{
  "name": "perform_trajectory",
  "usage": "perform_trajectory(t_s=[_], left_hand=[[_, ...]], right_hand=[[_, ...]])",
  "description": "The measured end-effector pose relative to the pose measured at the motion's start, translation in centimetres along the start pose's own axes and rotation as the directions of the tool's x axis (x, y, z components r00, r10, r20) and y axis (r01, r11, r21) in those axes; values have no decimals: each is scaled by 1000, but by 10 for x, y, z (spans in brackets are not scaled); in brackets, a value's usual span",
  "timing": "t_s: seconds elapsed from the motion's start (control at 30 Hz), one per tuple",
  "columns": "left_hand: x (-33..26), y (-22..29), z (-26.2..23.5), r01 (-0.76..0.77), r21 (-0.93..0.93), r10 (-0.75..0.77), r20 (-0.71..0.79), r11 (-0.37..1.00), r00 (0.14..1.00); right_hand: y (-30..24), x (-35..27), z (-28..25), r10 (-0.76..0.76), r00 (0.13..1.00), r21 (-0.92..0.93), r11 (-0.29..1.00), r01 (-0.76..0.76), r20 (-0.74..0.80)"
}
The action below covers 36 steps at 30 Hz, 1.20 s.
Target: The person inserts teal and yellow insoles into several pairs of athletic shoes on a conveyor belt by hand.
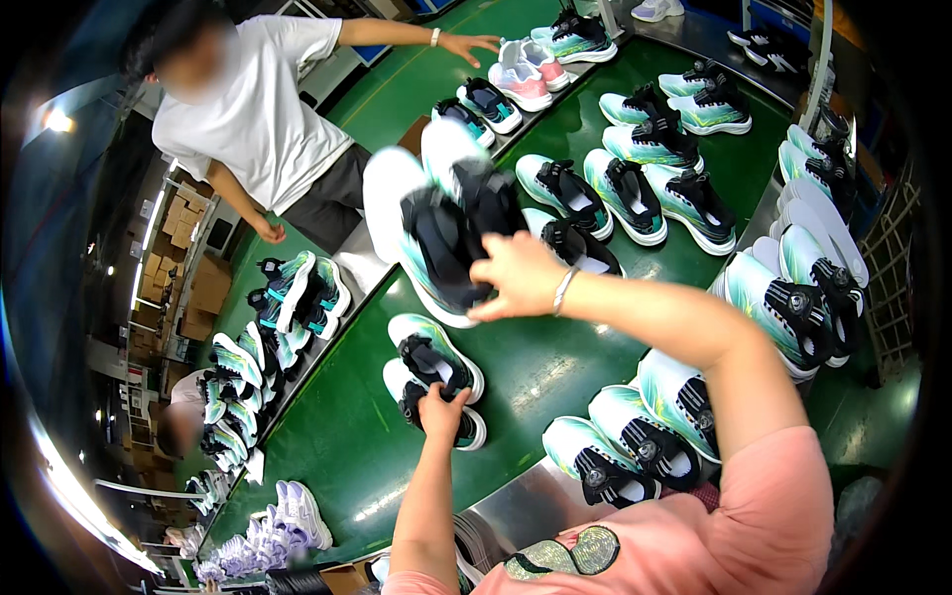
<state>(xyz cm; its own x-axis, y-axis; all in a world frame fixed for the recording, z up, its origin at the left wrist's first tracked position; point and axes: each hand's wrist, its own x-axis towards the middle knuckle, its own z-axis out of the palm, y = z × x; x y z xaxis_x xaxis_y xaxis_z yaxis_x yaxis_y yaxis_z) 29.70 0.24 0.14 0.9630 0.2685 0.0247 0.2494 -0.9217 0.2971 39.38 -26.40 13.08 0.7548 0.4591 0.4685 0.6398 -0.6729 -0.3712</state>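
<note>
My right hand [521, 276] is closed on the heel end of a pair of white-and-teal sneakers [428, 236] with black collars. This pair is lifted off the green table, toes pointing away from me, and slightly blurred by motion. Nearer to me, my left hand [442, 410] pinches the heel collars of another pair of sneakers [432, 359], side by side on the green surface. To the right of my right hand stand several more sneakers of the same kind [627, 193], in rows. How far my right fingers reach inside the collars is hidden.
The green table [347, 446] has a metal edge. Sneakers [630, 441] line its near side, with more [793, 297] and white insoles [818, 223] at right. Piled sneakers [238, 377] and lilac shoes [283, 531] lie left. Across stands a person in a white shirt [253, 109], arm toward pink shoes [523, 74].
</note>
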Motion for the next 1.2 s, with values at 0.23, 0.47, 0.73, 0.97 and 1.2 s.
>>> perform_trajectory(t_s=[0.23, 0.47, 0.73, 0.97, 1.2], left_hand=[[-9, -18, 9, 30, -146, -34, -26, 989, 999], [-8, -22, 9, 39, -165, -44, -22, 986, 999], [-7, -26, 11, 60, -120, -63, -18, 991, 998], [-10, -22, 5, 107, -100, -107, 2, 989, 994], [-15, -29, 6, 109, -91, -113, -34, 990, 993]], right_hand=[[8, -35, 123, 140, 728, -261, 964, 55, 671], [33, -38, 68, -74, 877, -40, 994, 106, 474], [164, -46, 42, 223, 969, -384, 908, -168, 102], [167, 19, 55, 607, 741, -385, 782, -490, 289], [177, 77, 43, 653, 583, -393, 757, -522, 484]])
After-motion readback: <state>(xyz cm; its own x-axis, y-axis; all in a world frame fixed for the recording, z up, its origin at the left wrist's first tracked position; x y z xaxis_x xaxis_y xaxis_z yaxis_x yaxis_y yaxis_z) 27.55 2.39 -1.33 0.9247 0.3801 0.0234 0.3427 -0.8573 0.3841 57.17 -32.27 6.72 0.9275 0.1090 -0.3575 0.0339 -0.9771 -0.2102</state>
